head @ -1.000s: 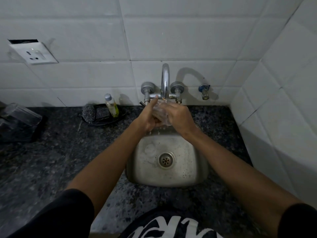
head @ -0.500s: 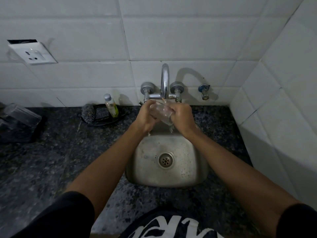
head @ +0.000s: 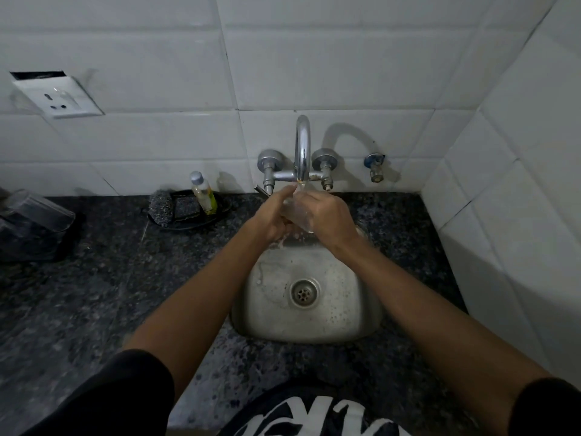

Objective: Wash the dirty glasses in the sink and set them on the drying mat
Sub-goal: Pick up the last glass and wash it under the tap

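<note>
The dark stone bench [head: 94, 294] fills most of the view, with the steel sink [head: 345, 309] sunk into it below a white tiled wall [head: 314, 58]. At the far left a dark mat [head: 28, 243] carries a clear glass [head: 41, 209] lying tilted, likely already washed and left to drain. The tap [head: 302, 146] arches out from the wall so its spout hangs over the back of the sink. Left of it a tray [head: 188, 220] keeps a scrubber [head: 161, 206] and a small bottle [head: 203, 193] within reach. Both hands meet right under the spout, over the basin so runoff falls into it. The right hand [head: 327, 218] has its grip closed around another glass [head: 297, 215] — the one being washed — while the left hand [head: 270, 220] presses against its side, fingers curled, probably rubbing it; whether it truly clasps the glass I cannot tell.
</note>
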